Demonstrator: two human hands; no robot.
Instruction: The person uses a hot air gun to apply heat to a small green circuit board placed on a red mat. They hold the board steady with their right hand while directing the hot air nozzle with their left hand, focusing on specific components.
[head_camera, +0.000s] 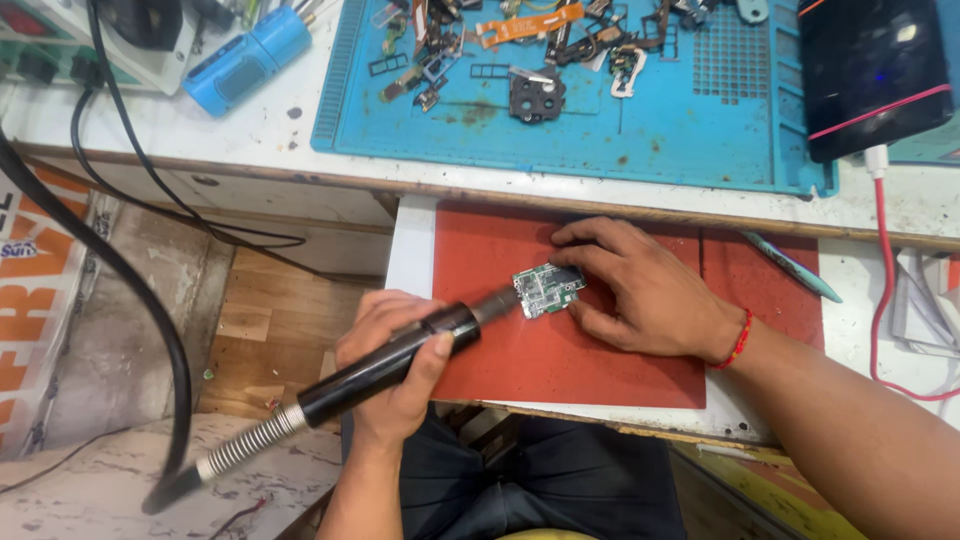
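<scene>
**Hot-air wand meets circuit board on a red mat**

A person seated at a cluttered bench grips a black cylindrical hot-air handpiece (400, 360) in the left hand (390, 365), fingers wrapped fully around its barrel. Its metal nozzle points up and to the right, the tip right at the edge of a small green circuit board (545, 290). A coiled metal spring sleeve and thick black hose (130, 290) trail from the tool's rear toward the lower left.

The board lies flat on a red rectangular work mat (560, 360) near the mat's middle. The right hand (640, 290), a red thread bracelet (738, 342) at its wrist, rests palm-down on the mat, fingers spread and pressing the board's right and upper edges to steady it; it is not closed around anything.

Behind, on the white bench, a blue silicone repair mat (650, 130) carries scattered phone parts, flex cables and a dark square camera frame (535, 97). A black phone (870, 70) with a red band lies at the upper right, a red cable (885, 300) running down from it. A teal pen-shaped tool (790, 265) lies at the red mat's right edge.
</scene>
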